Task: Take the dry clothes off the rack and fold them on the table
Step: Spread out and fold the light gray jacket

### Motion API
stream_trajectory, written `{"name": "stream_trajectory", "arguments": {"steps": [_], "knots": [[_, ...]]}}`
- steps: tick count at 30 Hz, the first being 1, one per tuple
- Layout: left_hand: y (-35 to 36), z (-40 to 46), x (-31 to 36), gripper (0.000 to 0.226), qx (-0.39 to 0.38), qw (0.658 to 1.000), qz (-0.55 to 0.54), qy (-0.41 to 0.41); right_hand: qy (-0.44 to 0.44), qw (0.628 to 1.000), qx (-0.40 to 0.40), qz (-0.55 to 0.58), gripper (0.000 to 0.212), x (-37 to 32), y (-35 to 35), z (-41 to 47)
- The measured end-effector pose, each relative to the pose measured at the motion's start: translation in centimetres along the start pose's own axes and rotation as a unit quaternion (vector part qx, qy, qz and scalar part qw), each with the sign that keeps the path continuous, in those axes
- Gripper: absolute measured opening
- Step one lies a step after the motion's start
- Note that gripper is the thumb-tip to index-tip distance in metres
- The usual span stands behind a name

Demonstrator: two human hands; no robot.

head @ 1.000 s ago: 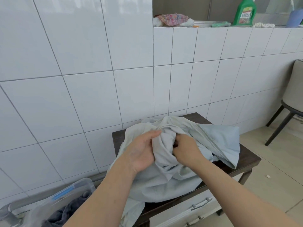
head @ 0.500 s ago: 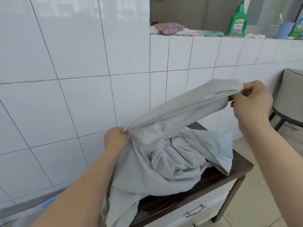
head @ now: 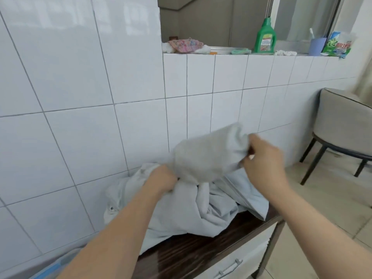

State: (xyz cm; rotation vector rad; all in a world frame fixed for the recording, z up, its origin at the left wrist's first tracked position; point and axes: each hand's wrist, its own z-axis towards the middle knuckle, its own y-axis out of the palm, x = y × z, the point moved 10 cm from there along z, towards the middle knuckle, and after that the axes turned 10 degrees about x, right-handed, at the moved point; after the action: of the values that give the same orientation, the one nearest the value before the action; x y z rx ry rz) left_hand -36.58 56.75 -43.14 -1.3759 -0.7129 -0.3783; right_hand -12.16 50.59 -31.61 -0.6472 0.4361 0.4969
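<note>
Fingers of the left hand (head: 161, 179) curled into a fold of the pale grey garment (head: 193, 206), mostly buried in cloth and hard to make out. Fingers of the right hand (head: 263, 158) pinching a raised, blurred end of the same garment, lifted up and to the right of the left fingers; fingertips themselves hidden behind the cloth.

Below and nearer than the fingers: dark wood-grain tabletop (head: 193, 250), cut off at the bottom edge, with a white drawer front and metal handle (head: 229, 268) only partly in view. At the lower left corner, a clear plastic bin (head: 52, 267) with a blue clip, nearly all out of frame, contents not visible.

Under and around the fingers: garment heaped and crumpled on the tabletop, soft creases, a zigzag-edged hem hanging off the right side, a small metal snap at the left.

Right of the fingers, farther off: grey chair (head: 346, 125) on dark legs, cropped.

Beyond and above the fingers: white tiled wall (head: 80, 97), then a ledge holding a patterned cloth (head: 186, 45), a green detergent bottle (head: 265, 38), a blue cup (head: 317, 46) with a toothbrush standing in it, and a green packet (head: 339, 45).
</note>
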Motion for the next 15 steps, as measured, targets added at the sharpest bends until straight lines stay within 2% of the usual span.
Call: {"name": "stream_trajectory", "arguments": {"steps": [1, 2, 3, 4, 5, 6, 7, 8, 10, 12, 13, 15], "knots": [[-1.5, -0.8, 0.1, 0.038, 0.071, 0.997, -0.019, -0.002, -0.022, 0.999, -0.03, -0.016, 0.025, -0.1, 1.6, -1.3], [-2.9, -2.0, 0.4, 0.036, 0.133, 0.986, -0.095, 0.01, -0.058, 0.997, -0.044, -0.009, 0.031, -1.1, 2.8, -2.6], [-3.6, -3.2, 1.2, 0.034, 0.149, 0.97, -0.193, 0.027, -0.103, 0.993, -0.05, 0.006, 0.032, -2.5, 3.6, -4.0], [-3.5, -4.6, 2.3, 0.039, 0.109, 0.956, -0.27, 0.041, -0.145, 0.988, -0.055, 0.016, 0.026, -3.9, 4.3, -5.4], [-2.7, -5.8, 3.3, 0.049, 0.043, 0.953, -0.296, 0.049, -0.179, 0.982, -0.06, 0.028, 0.019, -5.1, 5.0, -6.6], [-1.8, -7.1, 3.9, 0.058, -0.015, 0.958, -0.279, 0.057, -0.195, 0.977, -0.071, 0.041, 0.017, -5.8, 5.7, -7.8], [-1.2, -7.7, 3.6, 0.058, -0.039, 0.968, -0.242, 0.06, -0.213, 0.971, -0.091, 0.062, 0.013, -6.3, 6.5, -8.9], [-1.6, -7.7, 3.1, 0.045, -0.028, 0.975, -0.21, 0.069, -0.234, 0.961, -0.118, 0.086, 0.015, -6.9, 7.2, -10.1], [-3.5, -6.8, 1.3, 0.013, 0.056, 0.985, -0.147, 0.075, -0.249, 0.947, -0.169, 0.111, 0.024, -7.1, 8.3, -12.4], [-4.3, -6.3, -1.2, 0.021, 0.112, 0.98, -0.161, 0.032, -0.176, 0.965, -0.164, 0.102, 0.031, -5.6, 8.5, -12.8], [-4.0, -6.3, -2.4, 0.023, 0.112, 0.965, -0.238, -0.017, -0.144, 0.975, -0.148, 0.087, 0.028, -4.9, 8.5, -12.6], [-1.7, -6.9, -3.3, 0.023, 0.052, 0.882, -0.452, -0.125, -0.141, 0.984, -0.107, 0.007, 0.012, -4.7, 8.5, -12.2]]}}
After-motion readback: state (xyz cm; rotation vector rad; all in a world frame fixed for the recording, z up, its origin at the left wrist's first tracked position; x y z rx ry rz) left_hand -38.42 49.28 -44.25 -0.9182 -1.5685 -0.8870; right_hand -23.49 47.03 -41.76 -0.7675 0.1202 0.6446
